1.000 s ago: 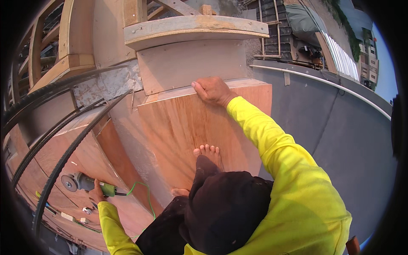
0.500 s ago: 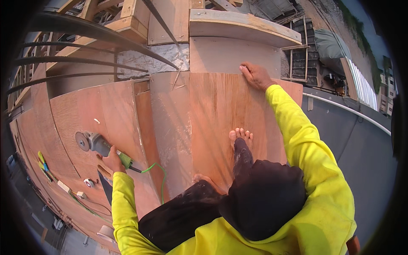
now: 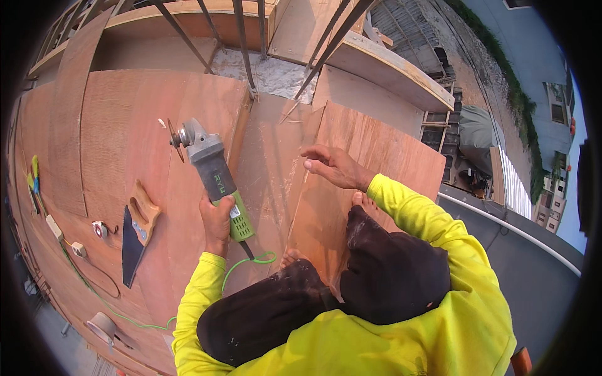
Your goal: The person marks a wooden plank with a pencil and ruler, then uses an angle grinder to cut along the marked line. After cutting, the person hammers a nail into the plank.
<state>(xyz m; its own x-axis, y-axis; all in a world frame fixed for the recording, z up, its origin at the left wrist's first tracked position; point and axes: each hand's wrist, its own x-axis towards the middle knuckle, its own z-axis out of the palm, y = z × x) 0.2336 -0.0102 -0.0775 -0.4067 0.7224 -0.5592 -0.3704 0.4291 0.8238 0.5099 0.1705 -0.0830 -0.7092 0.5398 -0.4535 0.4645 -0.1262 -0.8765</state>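
Observation:
My left hand [image 3: 216,220] is wrapped round the grey and green body of an angle grinder [image 3: 211,160], raised off the plywood. Its thin disc [image 3: 175,141] points away to the left, and a green cord [image 3: 256,259] trails from its rear end. My right hand [image 3: 338,168] is empty, fingers partly stretched and a little apart, above the left part of a plywood sheet [image 3: 376,141]. Whether its fingertips touch the wood I cannot tell. My bare feet rest on that sheet, whose left edge slants across the boards beneath.
A handsaw [image 3: 139,229], a tape measure [image 3: 100,229], pliers [image 3: 34,175] and a roll of tape [image 3: 102,326] lie on the plywood deck [image 3: 106,125] at left. Steel bars [image 3: 243,47] rise ahead. At right, a white pipe [image 3: 501,220] runs along a grey surface.
My left hand has brought the grinder up and to the right, off the deck. My right hand has left the sheet's far edge and come nearer and leftward. The view has turned.

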